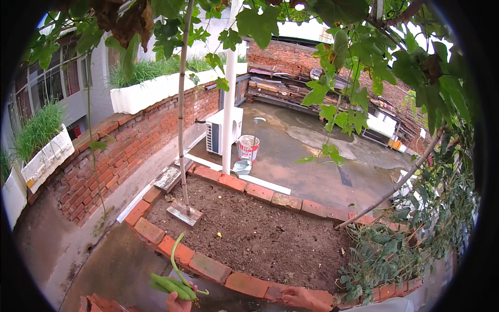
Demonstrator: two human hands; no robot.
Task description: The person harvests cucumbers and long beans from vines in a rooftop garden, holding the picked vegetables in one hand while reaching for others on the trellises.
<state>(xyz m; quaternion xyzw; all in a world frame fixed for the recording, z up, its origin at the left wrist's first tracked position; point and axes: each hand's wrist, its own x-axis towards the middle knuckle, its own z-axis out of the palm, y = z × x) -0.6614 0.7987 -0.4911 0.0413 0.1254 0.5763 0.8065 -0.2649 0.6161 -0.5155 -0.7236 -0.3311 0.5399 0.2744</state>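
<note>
My left hand (pixel 177 303) is at the bottom of the view, closed around a small bunch of green gourds (pixel 171 284). Several are short and plump with tapered ends. A long, thin, curved one (pixel 174 253) sticks up out of the bunch towards the bed. Lower right, my right hand (pixel 300 298) is over the near brick edging (pixel 249 284). I see nothing held in it, but its fingers are partly hidden, and whether it rests on the bricks is unclear. Beyond both hands lies a bed of bare brown soil (pixel 257 238) inside the brick border.
A bamboo pole (pixel 181 117) stands on a wooden board (pixel 185 213) in the bed. Another pole (pixel 397 183) leans at right beside leafy vines (pixel 386 249). Climbing leaves (pixel 347 89) hang overhead. Behind are a white post (pixel 230 97), a bucket (pixel 248 148) and an air-conditioner unit (pixel 218 130).
</note>
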